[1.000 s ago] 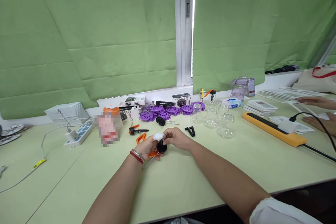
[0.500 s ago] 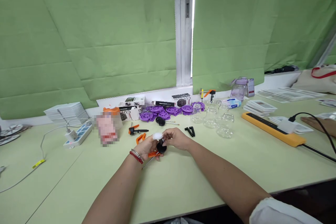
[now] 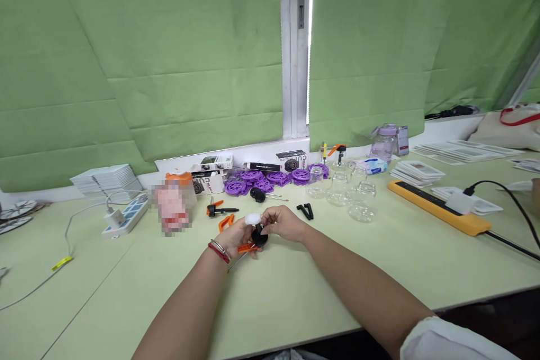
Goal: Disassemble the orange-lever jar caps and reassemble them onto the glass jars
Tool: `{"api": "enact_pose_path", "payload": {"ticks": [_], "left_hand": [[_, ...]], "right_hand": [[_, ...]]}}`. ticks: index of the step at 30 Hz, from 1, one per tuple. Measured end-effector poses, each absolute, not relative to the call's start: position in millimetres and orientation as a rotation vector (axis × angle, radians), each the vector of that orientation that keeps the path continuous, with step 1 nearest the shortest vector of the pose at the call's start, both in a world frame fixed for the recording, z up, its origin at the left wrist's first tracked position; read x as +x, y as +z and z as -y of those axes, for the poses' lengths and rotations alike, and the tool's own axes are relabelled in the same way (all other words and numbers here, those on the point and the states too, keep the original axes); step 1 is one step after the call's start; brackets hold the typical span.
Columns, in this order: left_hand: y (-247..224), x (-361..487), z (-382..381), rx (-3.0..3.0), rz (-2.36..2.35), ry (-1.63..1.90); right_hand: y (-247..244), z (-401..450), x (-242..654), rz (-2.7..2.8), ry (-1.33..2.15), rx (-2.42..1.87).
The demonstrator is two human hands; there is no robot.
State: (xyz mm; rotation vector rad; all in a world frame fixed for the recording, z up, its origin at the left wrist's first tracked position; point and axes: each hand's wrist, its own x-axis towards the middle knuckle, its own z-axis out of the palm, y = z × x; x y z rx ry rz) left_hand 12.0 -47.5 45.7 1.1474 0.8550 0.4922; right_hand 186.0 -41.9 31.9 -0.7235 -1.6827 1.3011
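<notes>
Left hand [image 3: 237,238] curled around a white-topped black part [image 3: 260,238], right hand [image 3: 284,223] pinching its right side — all at lower centre. Farther out on the surface [image 3: 291,304] — purple discs [image 3: 279,178] mid-frame, clear glass vessels [image 3: 337,196] right of centre.

1 white sleeve [image 3: 447,340] shows, plus red and silver left-wrist bracelets [image 3: 219,251].

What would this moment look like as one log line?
left hand: holding black part | right hand: at same part | beyond: two small black pieces, purple parts
</notes>
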Motion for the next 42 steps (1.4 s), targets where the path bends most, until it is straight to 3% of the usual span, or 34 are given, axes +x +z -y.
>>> {"api": "enact_pose_path", "payload": {"ticks": [42], "left_hand": [[48.8, 16.0, 49.9, 1.122, -0.929, 0.508]], "right_hand": [[35.3, 42.3, 192.5, 1.713, 1.31, -0.743]]}}
